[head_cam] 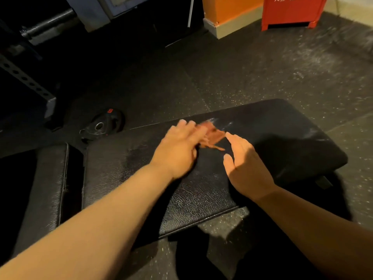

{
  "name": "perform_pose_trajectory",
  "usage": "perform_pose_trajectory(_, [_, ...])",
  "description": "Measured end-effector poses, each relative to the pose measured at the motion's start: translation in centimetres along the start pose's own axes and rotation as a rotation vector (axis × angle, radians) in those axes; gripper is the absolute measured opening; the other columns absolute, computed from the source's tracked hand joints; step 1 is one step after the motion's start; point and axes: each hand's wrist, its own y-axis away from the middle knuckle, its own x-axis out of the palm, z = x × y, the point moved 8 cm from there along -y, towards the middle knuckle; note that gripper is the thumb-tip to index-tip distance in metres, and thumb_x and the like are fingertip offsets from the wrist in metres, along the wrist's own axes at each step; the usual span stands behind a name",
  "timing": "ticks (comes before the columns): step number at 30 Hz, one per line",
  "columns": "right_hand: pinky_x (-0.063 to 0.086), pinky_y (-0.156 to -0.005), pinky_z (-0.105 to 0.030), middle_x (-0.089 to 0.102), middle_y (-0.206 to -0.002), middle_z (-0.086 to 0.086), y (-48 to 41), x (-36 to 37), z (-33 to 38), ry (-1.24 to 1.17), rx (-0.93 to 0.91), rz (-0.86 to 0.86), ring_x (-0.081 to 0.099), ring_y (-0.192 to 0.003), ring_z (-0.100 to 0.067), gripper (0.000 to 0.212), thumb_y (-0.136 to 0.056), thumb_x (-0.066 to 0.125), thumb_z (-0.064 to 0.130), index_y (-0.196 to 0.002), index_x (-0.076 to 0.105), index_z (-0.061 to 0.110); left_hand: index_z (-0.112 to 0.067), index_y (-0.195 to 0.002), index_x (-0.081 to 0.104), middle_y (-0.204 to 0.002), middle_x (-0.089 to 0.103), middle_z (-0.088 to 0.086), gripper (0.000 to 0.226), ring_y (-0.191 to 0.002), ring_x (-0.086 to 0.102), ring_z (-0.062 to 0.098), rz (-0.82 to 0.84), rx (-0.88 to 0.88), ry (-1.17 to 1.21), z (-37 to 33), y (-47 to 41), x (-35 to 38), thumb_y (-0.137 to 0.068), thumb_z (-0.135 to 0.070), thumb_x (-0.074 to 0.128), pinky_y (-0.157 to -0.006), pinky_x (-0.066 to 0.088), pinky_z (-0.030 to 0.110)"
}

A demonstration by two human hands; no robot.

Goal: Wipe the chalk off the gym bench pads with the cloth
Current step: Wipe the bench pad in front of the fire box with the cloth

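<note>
Press down through the middle of the soft, light, easily bunched rust-red cloth, lying near the black bench pad's far edge beside a chalk smear, under the flat, blurred left hand, right hand spread loosely alongside.

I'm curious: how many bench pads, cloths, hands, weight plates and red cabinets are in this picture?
Bench pads: 2, the long pad and the short pad
Cloth: 1
Hands: 2, the left hand and the right hand
Weight plate: 1
Red cabinet: 1
Total: 7
</note>
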Motion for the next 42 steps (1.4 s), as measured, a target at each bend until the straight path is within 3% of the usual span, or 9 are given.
perform_pose_trajectory(4, [0.022,-0.121,-0.03,0.034,-0.159,-0.007,0.0,0.3,-0.9,-0.037,0.059,0.009,0.029,-0.147,-0.016,0.059,-0.1,0.05,0.016,-0.156,0.031,0.015,-0.027,-0.157,0.018,-0.162,0.012,0.014,0.068,-0.149,0.011,0.036,0.028,-0.528,0.035,2.4,-1.1,0.9,-0.095,-0.022,0.045,-0.123,0.013,0.044])
perform_pose_trajectory(9, [0.034,-0.114,-0.027,0.052,-0.142,0.0,-0.3,-0.7,-0.9,-0.077,0.074,-0.072,0.045,-0.134,-0.016,0.051,-0.095,0.045,0.006,-0.143,0.046,0.022,-0.026,-0.157,0.022,-0.161,0.022,0.011,0.056,-0.144,0.023,0.03,0.083,-0.026,0.069,-4.3,-0.8,2.0,-0.104,-0.031,0.037,-0.119,0.023,0.043])
perform_pose_trajectory(15, [0.03,-0.12,-0.033,0.037,-0.157,-0.004,-0.2,-0.3,-1.6,-0.102,0.13,-0.044,0.034,-0.144,-0.013,0.057,-0.099,0.044,0.012,-0.155,0.033,0.016,-0.016,-0.159,0.011,-0.165,0.004,0.017,0.063,-0.152,0.002,0.032,0.034,-0.434,-0.071,0.2,-3.1,1.9,-0.102,-0.029,0.034,-0.125,0.0,0.045])
perform_pose_trajectory(20, [0.019,-0.112,-0.017,0.035,-0.157,-0.003,0.0,-0.3,-1.7,-0.075,0.139,-0.06,0.03,-0.144,-0.011,0.055,-0.101,0.044,0.01,-0.154,0.034,0.017,-0.023,-0.154,0.033,-0.159,0.029,0.009,0.053,-0.143,0.026,0.032,0.067,-0.048,0.015,-4.7,-2.3,2.4,-0.102,-0.037,0.036,-0.122,0.015,0.043])
perform_pose_trajectory(23, [0.022,-0.116,-0.021,0.034,-0.158,-0.003,-0.1,0.0,-1.9,-0.128,0.136,-0.027,0.029,-0.145,-0.011,0.054,-0.102,0.042,0.011,-0.155,0.032,0.016,-0.014,-0.133,0.057,-0.137,0.052,0.007,0.046,-0.137,0.035,0.033,-0.054,-0.112,-0.139,-0.7,-3.7,0.7,-0.095,-0.033,0.04,-0.119,0.02,0.046])
perform_pose_trajectory(26, [0.023,-0.116,-0.022,0.034,-0.158,-0.002,-0.1,0.0,-2.1,-0.133,0.137,-0.019,0.029,-0.145,-0.011,0.055,-0.102,0.042,0.011,-0.156,0.031,0.017,-0.009,-0.139,0.048,-0.158,0.03,0.008,0.046,-0.144,0.024,0.031,-0.049,-0.332,-0.006,1.1,-5.1,1.0,-0.094,-0.02,0.044,-0.122,0.015,0.042])
perform_pose_trajectory(29, [0.02,-0.111,-0.017,0.033,-0.158,-0.002,-0.1,-0.1,-2.1,-0.1,0.143,-0.038,0.028,-0.144,-0.011,0.055,-0.102,0.043,0.011,-0.155,0.031,0.018,-0.018,-0.142,0.045,-0.153,0.032,0.001,0.052,-0.13,0.036,0.029,-0.081,-0.135,0.088,-3.4,-4.6,1.8,-0.091,-0.013,0.047,-0.112,0.025,0.033])
perform_pose_trajectory(33, [0.022,-0.11,-0.017,0.04,-0.153,-0.003,0.0,-0.2,-1.7,-0.065,0.108,-0.072,0.034,-0.141,-0.012,0.054,-0.101,0.045,0.008,-0.153,0.035,0.018,-0.02,-0.153,0.036,-0.16,0.031,-0.003,0.055,-0.149,0.02,0.023,0.104,0.057,0.168,-4.7,-1.9,3.0,-0.099,-0.018,0.041,-0.124,0.015,0.037])
perform_pose_trajectory(42, [0.029,-0.119,-0.03,0.035,-0.158,-0.002,-0.3,0.4,-2.3,-0.156,0.18,-0.027,0.033,-0.146,-0.014,0.055,-0.103,0.042,0.009,-0.155,0.033,0.021,-0.015,-0.117,0.057,-0.12,0.05,0.006,0.029,-0.113,0.046,0.031,-0.166,-0.468,0.118,4.3,0.4,-1.1,-0.092,-0.023,0.043,-0.102,0.039,0.044])
